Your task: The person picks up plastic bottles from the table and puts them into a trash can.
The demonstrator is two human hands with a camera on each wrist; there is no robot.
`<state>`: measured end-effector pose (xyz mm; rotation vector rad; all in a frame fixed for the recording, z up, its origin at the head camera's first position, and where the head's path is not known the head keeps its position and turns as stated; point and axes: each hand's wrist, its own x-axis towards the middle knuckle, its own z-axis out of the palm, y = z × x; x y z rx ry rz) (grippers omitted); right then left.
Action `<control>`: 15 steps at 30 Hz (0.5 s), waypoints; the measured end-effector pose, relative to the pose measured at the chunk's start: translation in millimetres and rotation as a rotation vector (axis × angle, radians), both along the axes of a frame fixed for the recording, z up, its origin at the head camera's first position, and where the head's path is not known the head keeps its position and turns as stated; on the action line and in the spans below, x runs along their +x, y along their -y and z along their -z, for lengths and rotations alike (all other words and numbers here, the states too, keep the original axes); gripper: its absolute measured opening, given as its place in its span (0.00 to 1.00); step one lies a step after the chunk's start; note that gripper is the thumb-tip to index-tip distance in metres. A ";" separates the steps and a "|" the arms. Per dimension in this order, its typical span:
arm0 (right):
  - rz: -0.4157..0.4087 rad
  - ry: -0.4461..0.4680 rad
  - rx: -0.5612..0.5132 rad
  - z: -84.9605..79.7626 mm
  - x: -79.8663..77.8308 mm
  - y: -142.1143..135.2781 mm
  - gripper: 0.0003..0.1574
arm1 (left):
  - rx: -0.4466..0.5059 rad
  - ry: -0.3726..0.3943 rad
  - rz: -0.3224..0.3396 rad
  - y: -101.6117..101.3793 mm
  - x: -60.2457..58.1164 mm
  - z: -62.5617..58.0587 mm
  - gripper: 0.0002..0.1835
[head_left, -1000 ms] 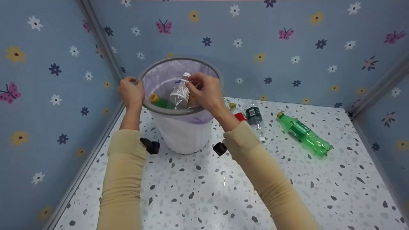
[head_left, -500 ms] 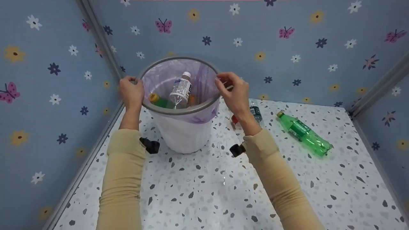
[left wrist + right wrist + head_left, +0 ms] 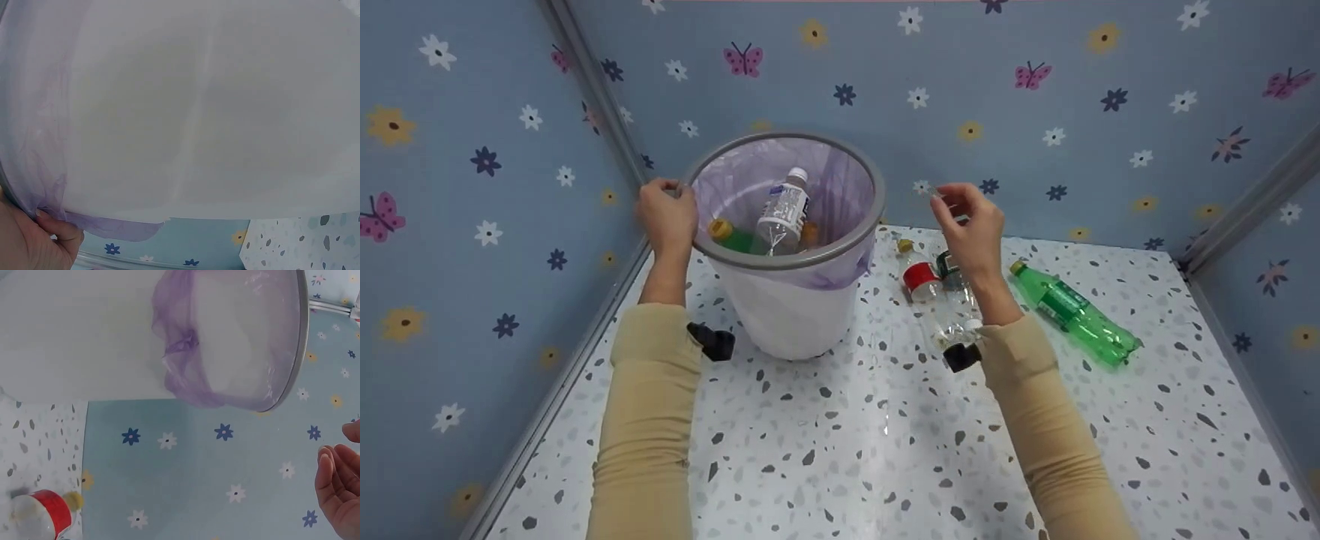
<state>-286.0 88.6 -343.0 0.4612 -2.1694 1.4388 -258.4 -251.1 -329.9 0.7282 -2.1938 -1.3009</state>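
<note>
A white trash can point(image 3: 791, 322) with a grey rim and a purple liner point(image 3: 840, 191) stands on the floor. My left hand point(image 3: 669, 217) holds the left side of its rim; in the left wrist view the fingers point(image 3: 63, 232) pinch the liner there. Inside lean a clear bottle point(image 3: 781, 217) with a white cap and a green bottle point(image 3: 735, 238) with a yellow cap. To the right of the can, my right hand point(image 3: 976, 229) is raised above the floor bottles, its fingers loosely bent and apart from the thumb, holding nothing visible.
Below my right hand lie a clear bottle with a red label point(image 3: 920, 276) and a clear bottle with a dark green label point(image 3: 949, 268). Farther right lies a green bottle point(image 3: 1072, 315). Blue flowered walls point(image 3: 930, 97) border the speckled floor point(image 3: 810, 450).
My right hand has moved right, from beside the white-capped bottle inside the can, past the rim, to above the floor bottles. My left hand has stayed at the rim.
</note>
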 end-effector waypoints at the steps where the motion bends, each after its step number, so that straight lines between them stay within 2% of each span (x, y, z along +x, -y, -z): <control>1: 0.011 0.006 0.007 2.5 -1.1 -3.7 0.14 | 0.005 0.001 0.002 -0.1 0.2 -0.1 0.14; 8: 0.085 0.043 0.029 20.3 -5.3 -26.5 0.13 | 0.025 0.018 0.012 -0.3 0.2 -0.8 0.14; 15: 0.122 0.065 0.003 42.2 -8.8 -42.9 0.13 | 0.004 0.020 -0.002 1.0 -0.7 -0.1 0.14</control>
